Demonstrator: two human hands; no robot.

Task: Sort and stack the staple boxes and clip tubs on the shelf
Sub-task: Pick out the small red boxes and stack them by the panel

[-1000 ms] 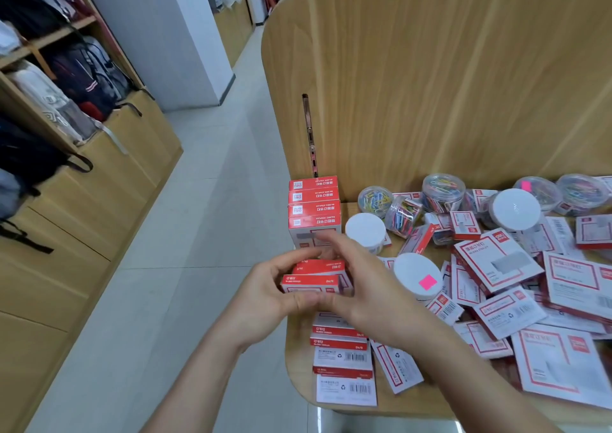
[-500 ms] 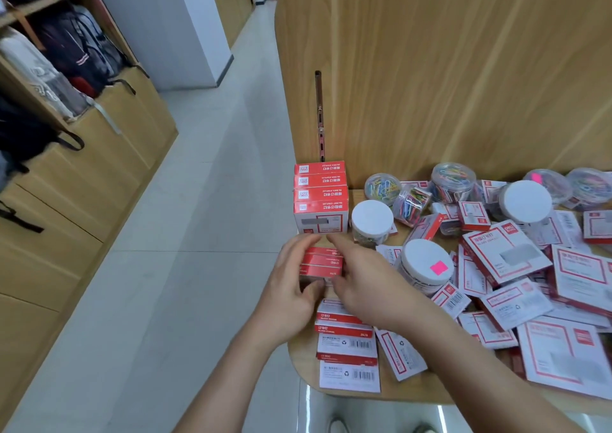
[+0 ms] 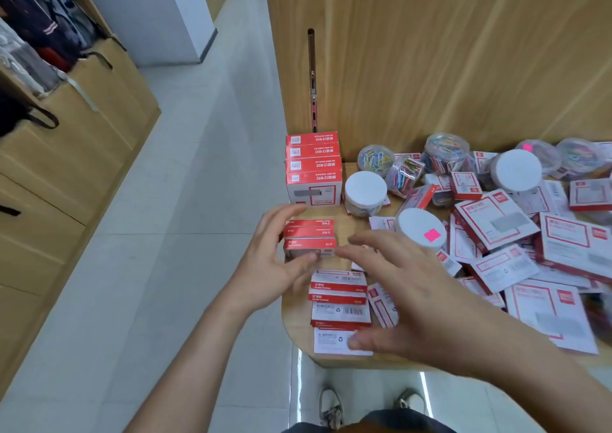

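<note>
The left hand (image 3: pixel 271 263) cups the left end of a small stack of staple boxes (image 3: pixel 313 235), thumb touching its near face and fingers arched over its far side (whether it pinches or only steadies the stack, I cannot tell). The right hand (image 3: pixel 407 293) is spread flat and holds nothing. It hovers over a few flat boxes (image 3: pixel 339 300) at the front of the shelf (image 3: pixel 295 320), its forefinger just beside the stack's right end. The small stack lies straight ahead of both hands, long axis running left to right, and the left hand is the nearer. Behind it, apart by a strip of bare wood, the tall stack (image 3: pixel 313 164) stands against the wooden panel (image 3: pixel 430 52), its long axis parallel. A white-lidded clip tub (image 3: pixel 366 184) stands just right of that. The loose heap of boxes (image 3: pixel 496 220) and the other tubs lie well to the right, so the next pick probably falls to the right hand.
</note>
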